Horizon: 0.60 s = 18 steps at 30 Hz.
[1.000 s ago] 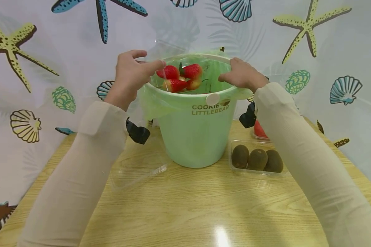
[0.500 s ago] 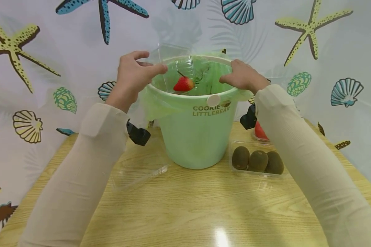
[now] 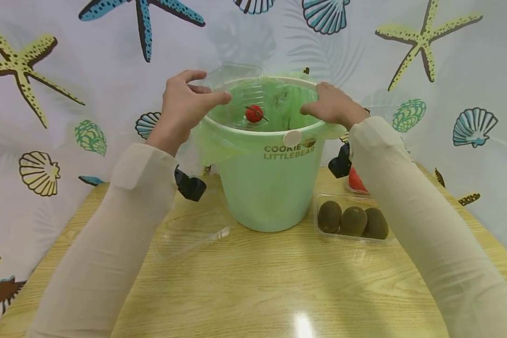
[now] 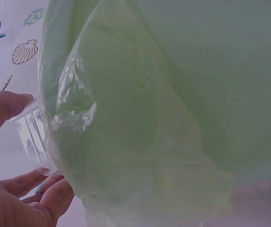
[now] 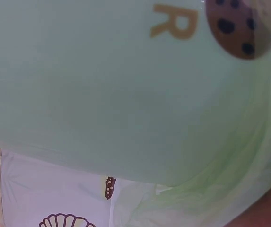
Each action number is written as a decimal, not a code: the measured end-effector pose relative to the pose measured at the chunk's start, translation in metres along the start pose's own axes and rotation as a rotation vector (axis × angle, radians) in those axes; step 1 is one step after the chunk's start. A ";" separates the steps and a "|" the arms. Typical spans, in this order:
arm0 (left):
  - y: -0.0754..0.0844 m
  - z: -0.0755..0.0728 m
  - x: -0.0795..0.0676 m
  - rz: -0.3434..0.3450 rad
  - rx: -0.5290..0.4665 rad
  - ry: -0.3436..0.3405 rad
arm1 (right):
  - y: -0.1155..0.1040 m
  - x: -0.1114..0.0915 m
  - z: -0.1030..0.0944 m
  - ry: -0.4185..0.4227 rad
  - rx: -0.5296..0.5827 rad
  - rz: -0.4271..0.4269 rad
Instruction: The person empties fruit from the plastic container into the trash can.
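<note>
My left hand (image 3: 185, 104) pinches a clear plastic container (image 3: 241, 71) between thumb and fingers, tilted over the mouth of a light green trash bin (image 3: 266, 188). A red strawberry (image 3: 254, 114) with its stem shows at the container's low end, inside the bin's rim. In the left wrist view the thumb and fingers hold the container's edge (image 4: 33, 135) beside the hanging bin liner (image 4: 126, 118). My right hand (image 3: 335, 105) grips the bin's right rim, thumb on the inner side. The right wrist view shows mostly the bin wall (image 5: 88, 85).
A clear tray of kiwis (image 3: 353, 220) stands right of the bin. Behind it, a red item (image 3: 356, 180) in clear packaging is partly hidden by my right sleeve. A clear plastic lid (image 3: 190, 237) lies left of the bin on the wooden table (image 3: 253, 286).
Several strawberries have slid out of the tilted container into the bin; one is visible now. The container has tipped further down. Both hands have stayed nearly in place.
</note>
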<state>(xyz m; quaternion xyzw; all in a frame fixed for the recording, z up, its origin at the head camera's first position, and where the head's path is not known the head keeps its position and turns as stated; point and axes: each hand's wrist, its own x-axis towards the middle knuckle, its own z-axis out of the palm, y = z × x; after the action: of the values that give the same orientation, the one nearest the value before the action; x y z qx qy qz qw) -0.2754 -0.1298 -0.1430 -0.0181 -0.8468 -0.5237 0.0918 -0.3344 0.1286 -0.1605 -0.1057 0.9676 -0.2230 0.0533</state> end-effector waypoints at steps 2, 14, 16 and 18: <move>0.000 0.000 0.000 0.002 0.003 -0.001 | 0.000 0.000 0.000 -0.004 0.001 0.006; -0.004 0.004 -0.001 0.079 0.160 0.010 | 0.000 0.001 0.001 0.000 -0.003 0.001; -0.005 0.004 -0.001 0.073 0.158 0.014 | 0.000 0.001 0.001 0.001 -0.006 0.003; -0.005 0.004 -0.001 0.068 0.154 0.016 | 0.000 0.001 0.001 0.000 -0.009 0.005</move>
<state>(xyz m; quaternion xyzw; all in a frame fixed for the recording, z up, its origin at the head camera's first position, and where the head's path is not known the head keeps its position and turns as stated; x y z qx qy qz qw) -0.2759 -0.1289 -0.1491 -0.0355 -0.8827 -0.4536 0.1174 -0.3356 0.1277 -0.1614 -0.1036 0.9689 -0.2183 0.0534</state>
